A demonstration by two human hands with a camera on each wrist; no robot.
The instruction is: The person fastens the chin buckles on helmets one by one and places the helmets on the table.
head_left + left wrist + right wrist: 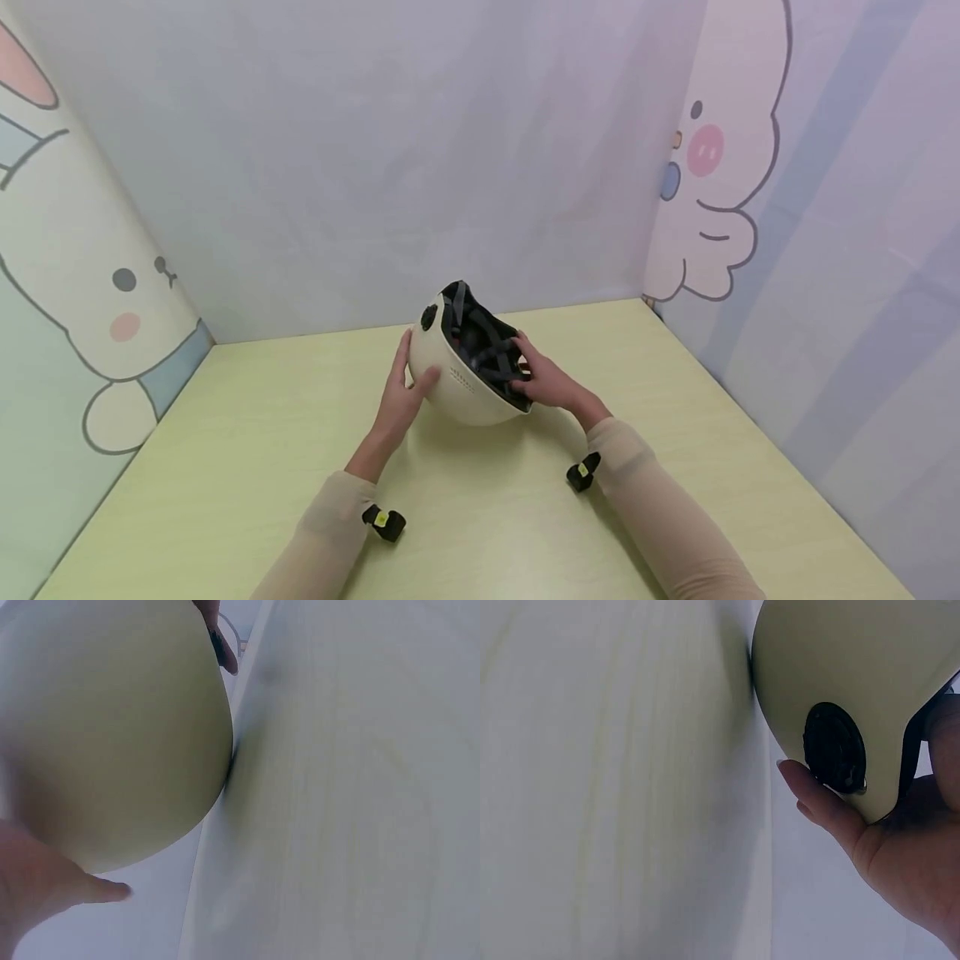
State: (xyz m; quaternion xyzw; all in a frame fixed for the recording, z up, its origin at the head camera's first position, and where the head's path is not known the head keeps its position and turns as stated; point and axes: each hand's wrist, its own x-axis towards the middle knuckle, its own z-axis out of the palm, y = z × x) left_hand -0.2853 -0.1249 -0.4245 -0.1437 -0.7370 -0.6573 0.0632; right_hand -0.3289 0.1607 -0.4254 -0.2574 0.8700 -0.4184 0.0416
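Note:
A cream helmet (461, 392) is tilted on the table, its dark open inside facing up and to the right. Black straps (491, 350) and padding show inside it. My left hand (401, 400) holds the outer shell from the left, thumb on the near side and fingers round the far side. At the right rim, my right hand (551, 383) grips the edge, with some fingers inside among the straps. A round black vent (835, 748) sits on the shell beside the right hand's fingers in the right wrist view. From the left wrist, the rounded shell (120, 735) meets the tabletop.
The pale wooden table (247, 433) spreads around the helmet. Behind it stands a grey cloth wall (375, 167), and side walls with cartoon animals (720, 167) flank it. Small black cameras (386, 523) are strapped to both sleeved wrists.

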